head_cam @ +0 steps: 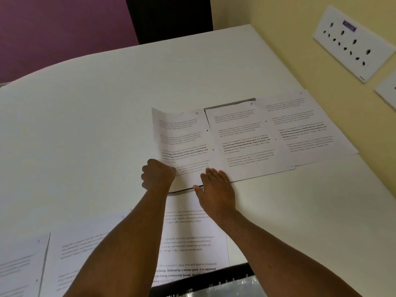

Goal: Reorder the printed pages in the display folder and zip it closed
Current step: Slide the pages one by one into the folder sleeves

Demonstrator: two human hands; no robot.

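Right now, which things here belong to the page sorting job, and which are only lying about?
Job: pages under both hands, left hand gripping one, right hand flat; near pages; folder.
Lying about: sockets on the wall; table.

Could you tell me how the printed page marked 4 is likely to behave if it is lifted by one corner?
The page marked 4 would probably flop and sag, since its far left corner already curls up off the table. It looks like a single thin sheet, so likely very light. The left hand grips its near corner; a hard pull there might crease it.
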